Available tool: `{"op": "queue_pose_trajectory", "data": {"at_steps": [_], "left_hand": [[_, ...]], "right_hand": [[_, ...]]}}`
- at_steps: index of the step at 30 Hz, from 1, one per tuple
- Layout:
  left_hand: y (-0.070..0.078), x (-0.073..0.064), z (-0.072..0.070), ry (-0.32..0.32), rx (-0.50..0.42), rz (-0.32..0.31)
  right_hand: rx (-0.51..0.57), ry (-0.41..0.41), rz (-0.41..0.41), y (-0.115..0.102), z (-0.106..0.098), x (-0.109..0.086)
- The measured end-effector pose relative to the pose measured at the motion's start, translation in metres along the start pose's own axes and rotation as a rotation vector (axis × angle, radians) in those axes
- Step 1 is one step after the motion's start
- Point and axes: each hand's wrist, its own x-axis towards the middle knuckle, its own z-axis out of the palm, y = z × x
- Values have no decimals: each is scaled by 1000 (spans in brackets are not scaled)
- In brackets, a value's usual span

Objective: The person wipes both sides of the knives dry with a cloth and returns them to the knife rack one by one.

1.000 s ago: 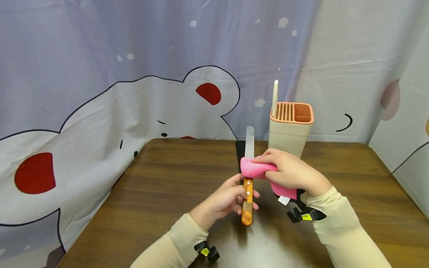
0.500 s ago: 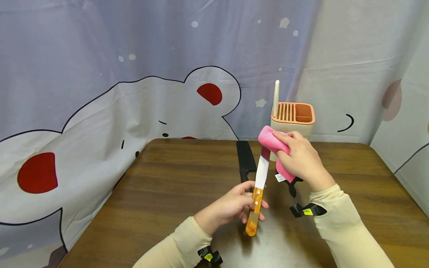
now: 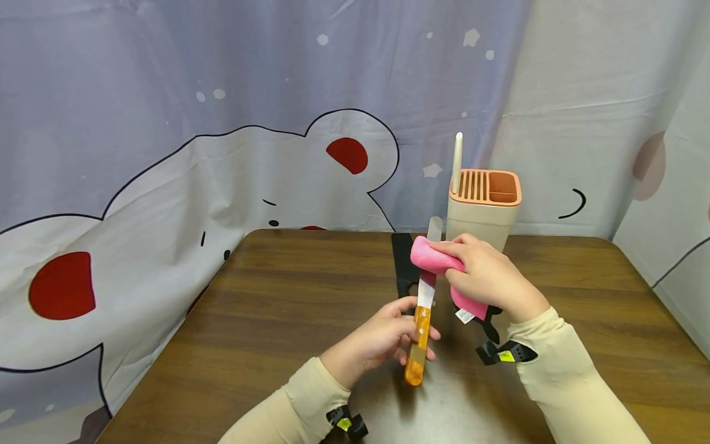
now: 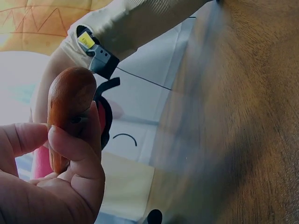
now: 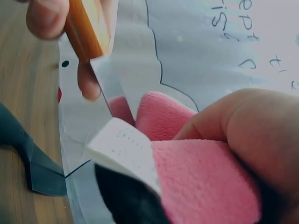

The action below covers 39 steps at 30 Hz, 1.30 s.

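My left hand (image 3: 383, 338) grips the orange-brown handle of a palette knife (image 3: 418, 345), whose flat, round-tipped metal blade points up and away. In the left wrist view the thumb and fingers close around the handle's end (image 4: 70, 100). My right hand (image 3: 490, 271) pinches a folded pink cloth (image 3: 435, 258) around the middle of the blade. The blade tip (image 3: 435, 227) shows above the cloth, and its lower part shows below. A white label (image 5: 124, 144) and a black strip hang from the cloth.
Behind the right hand stands a cream knife holder (image 3: 479, 219) with an orange slotted top and a white handle sticking up from it. A flat black utensil (image 3: 405, 262) lies on the wooden table (image 3: 299, 296), left of the blade. A patterned curtain hangs behind.
The cloth went from near the handle up to the blade tip, then came back down to mid-blade. The knife shifted slightly right and now leans right; my left hand kept its grip.
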Motion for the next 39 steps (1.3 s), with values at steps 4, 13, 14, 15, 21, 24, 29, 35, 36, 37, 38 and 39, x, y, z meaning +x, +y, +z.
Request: {"op": "queue_pose_trajectory", "data": {"at_steps": [4,13,14,15,21,24,29,35,36,37,38,39], "left_hand": [[1,1,-2,15,-21,4],[1,2,-4,90,-68,26],[1,2,-5,99,-74,29],[1,2,-5,107,-79,31],[2,2,-6,116,-94,29],[2,2,-7,103,-96,27],[3,2,-8,74,-104,34],[5,0,-7,15,-60,31],[5,0,-7,3,-48,30],[6,0,-7,-8,-35,30],[5,-1,-6,-16,-27,30],[5,-1,-6,-23,-17,29]], "right_hand": [[-21,-15,-61,-7,2,-2],[-46,-44,-169,-23,5,-8],[-41,-49,-181,-25,6,-9],[-38,-55,-191,-26,6,-9],[-20,-78,-248,-28,6,-11],[4,-82,-269,-26,5,-10],[75,-75,-268,-19,-1,-11],[149,-19,-223,-8,-10,-11],[156,-4,-211,-7,-12,-11],[158,15,-199,-5,-14,-11],[157,34,-183,-3,-15,-11],[158,54,-163,-2,-17,-11]]}}
